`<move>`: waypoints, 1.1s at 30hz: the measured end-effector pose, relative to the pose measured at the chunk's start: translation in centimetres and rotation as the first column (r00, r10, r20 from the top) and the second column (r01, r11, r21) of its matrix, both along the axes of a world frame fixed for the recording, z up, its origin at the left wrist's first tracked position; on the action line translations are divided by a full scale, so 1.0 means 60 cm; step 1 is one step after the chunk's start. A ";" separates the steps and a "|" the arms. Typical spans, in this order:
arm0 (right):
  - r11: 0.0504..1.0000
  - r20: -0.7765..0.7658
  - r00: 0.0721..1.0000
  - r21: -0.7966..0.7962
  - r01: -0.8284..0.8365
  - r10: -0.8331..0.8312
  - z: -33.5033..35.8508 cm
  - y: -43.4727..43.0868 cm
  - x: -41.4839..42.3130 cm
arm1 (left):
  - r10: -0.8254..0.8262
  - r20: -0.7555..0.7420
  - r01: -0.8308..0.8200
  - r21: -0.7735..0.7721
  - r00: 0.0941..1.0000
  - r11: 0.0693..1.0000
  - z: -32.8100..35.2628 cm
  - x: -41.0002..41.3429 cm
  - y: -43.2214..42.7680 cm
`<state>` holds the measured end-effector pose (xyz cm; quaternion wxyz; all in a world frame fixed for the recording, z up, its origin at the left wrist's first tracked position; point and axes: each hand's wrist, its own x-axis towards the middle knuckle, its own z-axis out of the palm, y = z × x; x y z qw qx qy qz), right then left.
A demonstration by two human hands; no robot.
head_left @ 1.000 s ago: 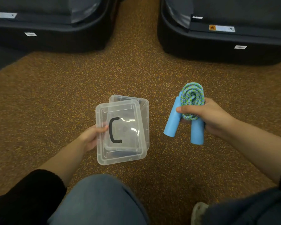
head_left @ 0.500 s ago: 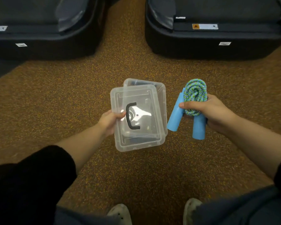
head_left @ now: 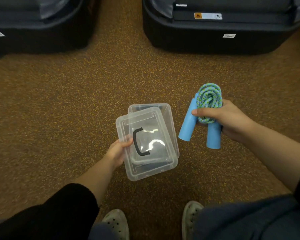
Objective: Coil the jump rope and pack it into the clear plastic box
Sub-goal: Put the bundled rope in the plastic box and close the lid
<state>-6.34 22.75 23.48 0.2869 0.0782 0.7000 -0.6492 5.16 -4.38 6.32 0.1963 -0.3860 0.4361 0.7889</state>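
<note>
My right hand grips the jump rope, its blue-green cord wound into a tight coil at the top and its two light blue handles pointing down towards me. To its left, my left hand holds the clear lid with a black handle by its left edge. The lid lies skewed over the clear plastic box, whose far and right rim shows past it. The box sits on the speckled brown floor.
Two large black machine bases stand at the back, one at the left and one at the right, with a strip of floor between them. My two pale shoes and my knees are at the bottom edge.
The view has shifted as my head moved. My left hand with the lid has slid slightly towards me over the box. My right hand still holds the coiled rope beside it.
</note>
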 end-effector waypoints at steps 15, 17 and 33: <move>0.996 0.155 0.988 0.077 -0.039 0.027 -0.089 -0.029 -0.005 | -0.127 0.052 0.135 -0.225 0.991 0.965 0.042 -0.005 -0.091; 0.993 0.182 0.983 0.104 -0.051 0.031 -0.114 -0.039 -0.003 | -0.154 0.033 0.157 -0.221 0.988 0.962 0.065 -0.015 -0.114; 0.896 0.249 0.951 0.358 -0.264 0.181 -0.305 -0.213 0.010 | -0.364 -0.062 0.332 -0.289 0.929 0.898 0.155 -0.034 -0.249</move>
